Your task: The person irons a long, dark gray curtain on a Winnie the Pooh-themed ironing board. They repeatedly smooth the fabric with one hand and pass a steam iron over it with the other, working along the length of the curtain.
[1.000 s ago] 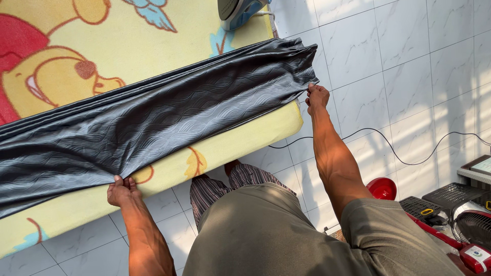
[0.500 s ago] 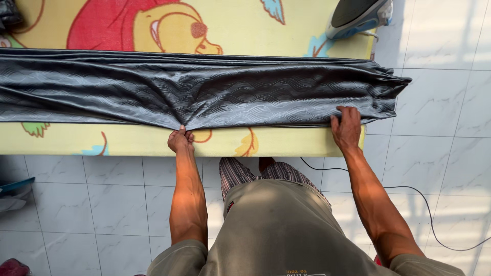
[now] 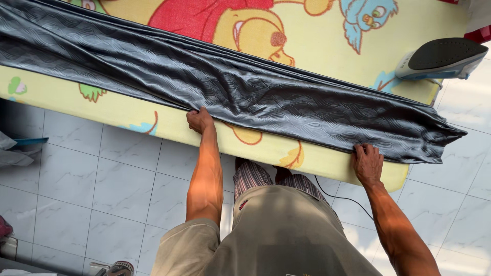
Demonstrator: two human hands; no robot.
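Note:
A long dark grey cloth [image 3: 240, 87] with a wavy pattern lies folded lengthwise across a yellow ironing pad [image 3: 61, 94] printed with cartoon animals. My left hand [image 3: 199, 120] pinches the cloth's near edge around its middle. Over at the right end, my right hand [image 3: 366, 162] grips the same near edge, close to the pad's front corner. The cloth bunches in wrinkles between the two hands.
An iron [image 3: 441, 59] rests on its heel at the pad's far right corner. A black cord [image 3: 341, 197] runs over the white tiled floor [image 3: 123, 184] near my feet. Blue and white items [image 3: 18, 148] lie at the left edge.
The view has swung, so the cloth now runs slanted down to the right. Both hands keep their hold on the near edge, and the iron shows fully at upper right.

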